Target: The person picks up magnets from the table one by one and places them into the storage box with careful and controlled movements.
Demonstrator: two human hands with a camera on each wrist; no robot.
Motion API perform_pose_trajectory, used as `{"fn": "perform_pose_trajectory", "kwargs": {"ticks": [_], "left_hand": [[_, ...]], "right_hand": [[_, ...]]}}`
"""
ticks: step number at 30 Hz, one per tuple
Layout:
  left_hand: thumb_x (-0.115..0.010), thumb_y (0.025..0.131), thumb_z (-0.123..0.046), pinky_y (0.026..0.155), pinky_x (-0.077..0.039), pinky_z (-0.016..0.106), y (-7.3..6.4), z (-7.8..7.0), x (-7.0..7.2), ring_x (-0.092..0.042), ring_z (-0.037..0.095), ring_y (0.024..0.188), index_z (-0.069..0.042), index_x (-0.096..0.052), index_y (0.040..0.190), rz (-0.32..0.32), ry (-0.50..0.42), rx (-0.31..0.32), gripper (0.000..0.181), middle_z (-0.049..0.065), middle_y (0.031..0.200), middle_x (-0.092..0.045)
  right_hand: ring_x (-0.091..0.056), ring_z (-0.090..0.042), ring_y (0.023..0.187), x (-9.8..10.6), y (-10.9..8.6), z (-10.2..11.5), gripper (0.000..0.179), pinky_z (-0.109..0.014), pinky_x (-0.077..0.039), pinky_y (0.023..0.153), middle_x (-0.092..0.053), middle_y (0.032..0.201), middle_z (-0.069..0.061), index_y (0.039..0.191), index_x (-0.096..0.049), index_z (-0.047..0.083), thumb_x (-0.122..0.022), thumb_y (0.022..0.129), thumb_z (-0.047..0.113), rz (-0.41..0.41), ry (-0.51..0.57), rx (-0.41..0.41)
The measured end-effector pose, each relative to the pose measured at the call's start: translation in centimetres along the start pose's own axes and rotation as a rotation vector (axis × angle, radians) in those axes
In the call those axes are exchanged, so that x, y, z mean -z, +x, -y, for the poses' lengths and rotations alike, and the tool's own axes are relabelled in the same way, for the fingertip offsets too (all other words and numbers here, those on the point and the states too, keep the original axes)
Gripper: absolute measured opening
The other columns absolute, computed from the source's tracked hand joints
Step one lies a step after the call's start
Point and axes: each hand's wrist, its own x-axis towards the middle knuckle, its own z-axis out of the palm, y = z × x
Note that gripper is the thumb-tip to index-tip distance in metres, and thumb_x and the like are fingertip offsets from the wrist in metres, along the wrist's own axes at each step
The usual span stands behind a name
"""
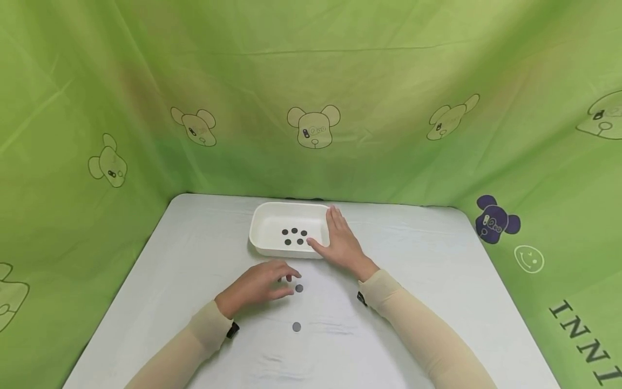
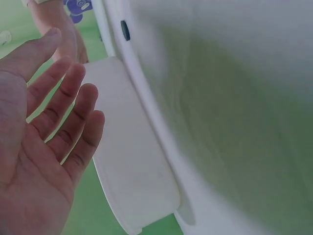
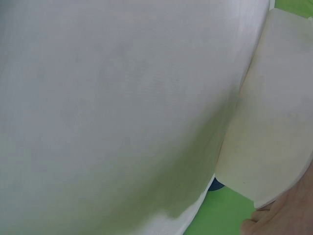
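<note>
In the head view a white rectangular tray (image 1: 272, 252) stands on the table with several small dark round discs (image 1: 294, 230) on its floor. My right hand (image 1: 342, 246) rests against the tray's right end, fingers straight along the rim and the thumb across the front corner. In front of the tray my left hand (image 1: 262, 283) hovers, fingers loosely bent and thumb apart. Just beside its fingertips a grey disc (image 1: 299, 288) lies on the table. The left wrist view shows the left palm (image 2: 39, 196) holding nothing.
Nearer the front, another grey disc (image 1: 296, 327) lies on the white tabletop (image 1: 413, 243). Green curtains (image 1: 311, 65) printed with bear heads hang behind the table and at both sides.
</note>
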Motion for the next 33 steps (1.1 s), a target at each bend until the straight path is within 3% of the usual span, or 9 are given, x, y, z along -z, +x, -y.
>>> {"fn": "perform_pose_trajectory", "kwargs": {"ticks": [21, 33], "left_hand": [[-0.085, 0.094, -0.034, 0.085, -0.054, 0.023, -1.8, -1.4, -1.6, -0.062, 0.006, 0.092, -0.020, -0.075, 0.125, 0.121, 0.036, -0.013, 0.035, -0.009, 0.105, -0.070], [-0.084, 0.094, -0.040, 0.087, -0.054, 0.023, -2.5, -2.1, -2.4, -0.061, 0.004, 0.094, -0.023, -0.074, 0.123, 0.150, 0.046, -0.064, 0.035, -0.011, 0.103, -0.067]], "right_hand": [[0.000, -0.032, 0.167, -0.2, 0.0, -0.2, 0.111, -0.044, -0.010, 0.135, -0.004, 0.179, -0.022, 0.169, -0.007, -0.004, -0.054, 0.101, 0.070, 0.005, 0.006, -0.007], [-0.001, -0.034, 0.167, -0.2, 0.0, -0.2, 0.111, -0.043, -0.009, 0.136, -0.003, 0.179, -0.022, 0.169, -0.007, -0.005, -0.054, 0.102, 0.069, 0.004, 0.009, -0.005]]}}
